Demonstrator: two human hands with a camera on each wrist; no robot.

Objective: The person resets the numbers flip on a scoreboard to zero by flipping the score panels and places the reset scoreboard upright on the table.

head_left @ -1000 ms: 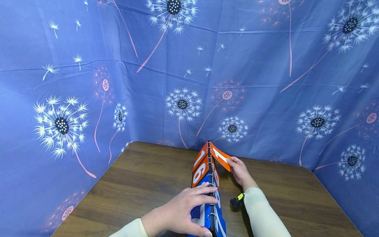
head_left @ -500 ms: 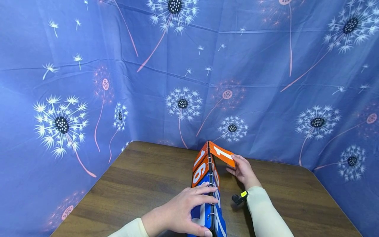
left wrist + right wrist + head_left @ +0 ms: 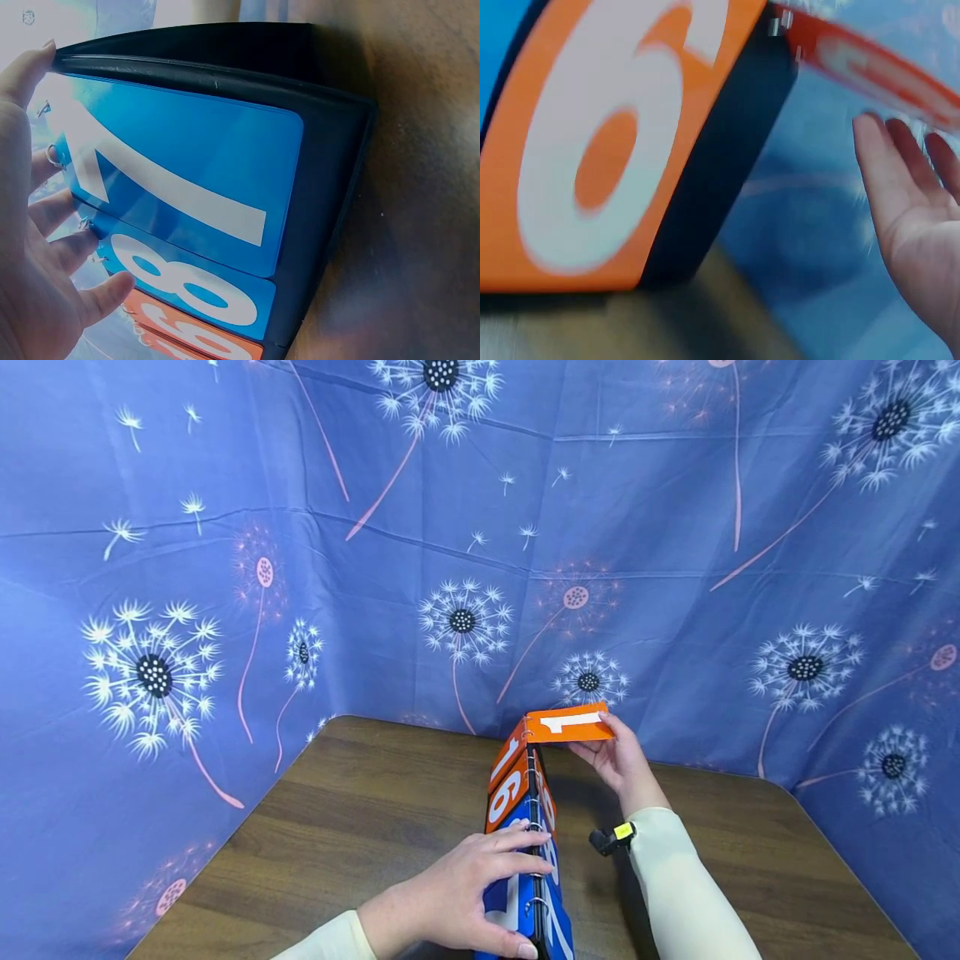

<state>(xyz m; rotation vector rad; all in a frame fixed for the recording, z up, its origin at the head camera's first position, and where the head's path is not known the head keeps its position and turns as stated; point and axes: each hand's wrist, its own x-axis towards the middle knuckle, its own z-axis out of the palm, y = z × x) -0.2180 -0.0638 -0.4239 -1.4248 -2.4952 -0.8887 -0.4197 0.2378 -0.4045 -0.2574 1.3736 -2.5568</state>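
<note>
A tent-shaped flip scoreboard (image 3: 533, 789) stands lengthwise on the table, its orange and blue number cards hung on metal rings along a black spine. My left hand (image 3: 472, 881) rests across its near end, fingers lying over the ridge and thumb at the end. In the left wrist view, blue cards 7 (image 3: 217, 157) and 8 (image 3: 187, 281) show beside that hand. At the far end my right hand (image 3: 624, 768) pinches the free edge of an orange 1 card (image 3: 566, 725), raised about level. An orange 6 card (image 3: 600, 165) fills much of the right wrist view.
Brown wooden table (image 3: 360, 810) surrounds the scoreboard. Behind and beside it hangs a blue dandelion-print cloth (image 3: 390, 635). A small black device with a yellow label (image 3: 615, 837) is at the right wrist.
My right hand has lifted the orange 1 card from slanting down to about horizontal, moving up and slightly right. The left hand has stayed on the scoreboard.
</note>
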